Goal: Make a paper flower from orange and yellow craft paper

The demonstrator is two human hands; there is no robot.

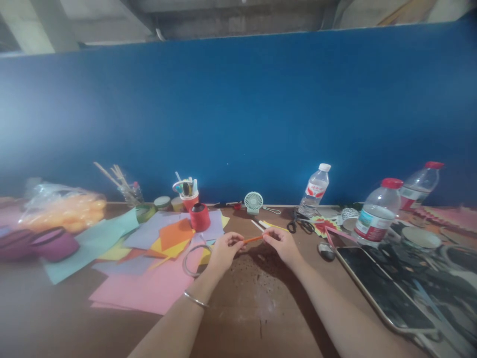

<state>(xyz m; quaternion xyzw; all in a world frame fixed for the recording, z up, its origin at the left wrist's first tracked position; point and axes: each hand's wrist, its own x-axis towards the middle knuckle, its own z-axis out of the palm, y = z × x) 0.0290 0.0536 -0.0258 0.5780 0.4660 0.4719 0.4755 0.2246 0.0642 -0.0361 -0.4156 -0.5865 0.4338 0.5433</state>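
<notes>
My left hand [222, 251] and my right hand [282, 243] hold a thin orange stick [252, 239] between them, each pinching one end just above the brown table [246, 308]. A metal bangle sits on my left wrist. A clear tape ring [191, 263] lies on the pink paper [156, 288] just left of my left hand. Sheets of coloured paper [164, 236] are spread to the left.
A red cup with pens [189, 195], a red roll [199, 217], a small fan [254, 202], scissors [300, 224], three water bottles [377, 211] and a tablet [380, 288] lie about. A plastic bag [63, 209] and purple bowls [55, 243] sit far left. A blue wall [238, 114] backs the table.
</notes>
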